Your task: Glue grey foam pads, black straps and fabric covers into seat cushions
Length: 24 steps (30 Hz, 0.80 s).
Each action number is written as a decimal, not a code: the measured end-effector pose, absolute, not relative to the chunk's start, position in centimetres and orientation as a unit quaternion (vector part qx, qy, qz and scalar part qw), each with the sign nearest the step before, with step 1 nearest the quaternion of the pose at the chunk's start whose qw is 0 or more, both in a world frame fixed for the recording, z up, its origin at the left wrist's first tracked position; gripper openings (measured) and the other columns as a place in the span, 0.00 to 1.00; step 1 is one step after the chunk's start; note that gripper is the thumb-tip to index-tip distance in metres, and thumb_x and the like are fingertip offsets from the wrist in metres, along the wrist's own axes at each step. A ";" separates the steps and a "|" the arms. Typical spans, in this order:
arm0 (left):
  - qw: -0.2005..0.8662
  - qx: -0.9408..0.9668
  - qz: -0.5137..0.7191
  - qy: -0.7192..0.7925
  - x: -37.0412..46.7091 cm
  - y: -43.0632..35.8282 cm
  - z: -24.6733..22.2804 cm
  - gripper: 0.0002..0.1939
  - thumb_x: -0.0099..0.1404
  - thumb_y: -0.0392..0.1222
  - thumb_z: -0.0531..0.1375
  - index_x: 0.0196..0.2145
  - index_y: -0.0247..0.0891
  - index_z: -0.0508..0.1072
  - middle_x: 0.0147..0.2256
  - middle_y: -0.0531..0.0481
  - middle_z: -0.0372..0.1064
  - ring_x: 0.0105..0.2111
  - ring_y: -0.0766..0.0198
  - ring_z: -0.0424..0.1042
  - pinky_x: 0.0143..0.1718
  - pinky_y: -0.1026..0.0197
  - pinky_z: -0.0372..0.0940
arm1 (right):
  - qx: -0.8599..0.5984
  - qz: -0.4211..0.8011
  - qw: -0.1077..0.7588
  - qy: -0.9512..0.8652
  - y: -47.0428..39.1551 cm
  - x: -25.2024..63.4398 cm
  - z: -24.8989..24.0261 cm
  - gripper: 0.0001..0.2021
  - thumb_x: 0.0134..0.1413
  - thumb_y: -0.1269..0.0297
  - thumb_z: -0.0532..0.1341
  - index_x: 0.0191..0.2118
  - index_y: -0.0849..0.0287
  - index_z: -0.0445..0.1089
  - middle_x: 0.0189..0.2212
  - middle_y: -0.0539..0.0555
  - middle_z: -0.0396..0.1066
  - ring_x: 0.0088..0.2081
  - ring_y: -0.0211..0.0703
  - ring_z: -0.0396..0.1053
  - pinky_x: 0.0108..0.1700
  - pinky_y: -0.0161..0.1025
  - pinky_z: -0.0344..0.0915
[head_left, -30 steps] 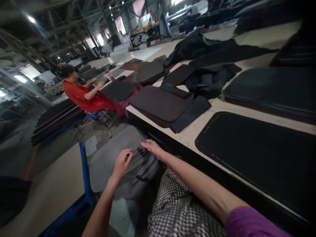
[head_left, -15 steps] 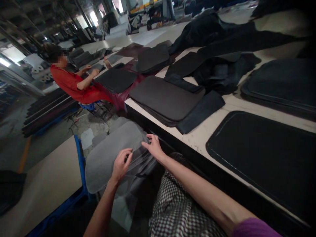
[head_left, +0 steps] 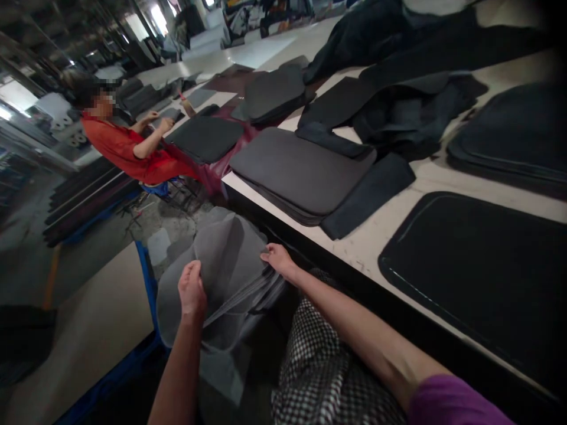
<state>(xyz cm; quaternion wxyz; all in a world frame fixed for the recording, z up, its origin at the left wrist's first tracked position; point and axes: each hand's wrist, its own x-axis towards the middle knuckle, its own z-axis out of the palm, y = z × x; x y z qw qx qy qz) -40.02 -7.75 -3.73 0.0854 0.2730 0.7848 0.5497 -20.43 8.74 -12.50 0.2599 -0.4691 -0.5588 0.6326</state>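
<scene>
A stack of thin grey sheets with rounded corners point(head_left: 172, 307) lies low beside the worktable. Its top grey sheet point(head_left: 233, 254) is bowed up between my hands. My left hand point(head_left: 192, 290) is closed on the near left edge of that sheet, fingertips together. At the sheet's right corner, close to the table side, my right hand point(head_left: 280, 261) pinches the edge between thumb and fingers. Fanned edges of several more sheets show just below my right hand. What supports the stack is hidden.
On the worktable point(head_left: 354, 251) to the right sit a dark stack of rounded panels point(head_left: 301, 168), a black panel point(head_left: 478, 271) and crumpled black material point(head_left: 398, 121). A person in red point(head_left: 119, 147) sits further along it. A blue-edged board point(head_left: 97, 324) lies at left.
Both hands have closed on the top grey sheet, where their fingers were apart before. My left hand has moved left, and the sheet has bowed upward.
</scene>
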 end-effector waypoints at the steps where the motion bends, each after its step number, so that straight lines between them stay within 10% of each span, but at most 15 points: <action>1: 0.083 0.275 0.550 0.784 -40.1 -7.9 -3.6 0.15 0.65 0.52 0.62 0.39 0.37 0.76 0.38 0.49 0.74 0.42 0.59 0.73 0.48 0.58 0.67 | -0.472 0.633 0.265 -0.554 8.7 -20.2 -12.4 0.08 0.44 0.67 0.67 0.33 0.57 0.71 0.28 0.49 0.70 0.37 0.44 0.70 0.41 0.38 0.66; 7: 0.151 0.411 0.521 0.733 -37.7 -7.8 -4.8 0.11 0.67 0.50 0.63 0.37 0.39 0.74 0.46 0.46 0.74 0.48 0.60 0.74 0.52 0.59 0.67 | -0.415 0.679 0.309 -0.521 7.5 -18.6 -9.7 0.17 0.58 0.56 0.63 0.50 0.57 0.70 0.54 0.60 0.69 0.54 0.48 0.70 0.53 0.44 0.68; 15: 0.121 0.608 0.366 0.694 -35.0 -7.6 -6.1 0.07 0.73 0.42 0.58 0.39 0.41 0.76 0.48 0.43 0.74 0.49 0.59 0.73 0.45 0.58 0.67 | -0.283 0.825 0.221 -0.437 4.0 -19.3 -8.7 0.24 0.39 0.53 0.76 0.37 0.61 0.69 0.33 0.53 0.75 0.36 0.41 0.74 0.38 0.37 0.73; 24: 0.167 0.564 0.370 0.719 -35.3 -7.8 -6.6 0.10 0.73 0.46 0.59 0.47 0.43 0.76 0.45 0.48 0.76 0.43 0.61 0.73 0.46 0.57 0.66 | -0.322 0.819 0.244 -0.408 3.3 -20.6 -10.1 0.22 0.39 0.51 0.75 0.31 0.60 0.68 0.26 0.49 0.70 0.33 0.42 0.75 0.34 0.36 0.72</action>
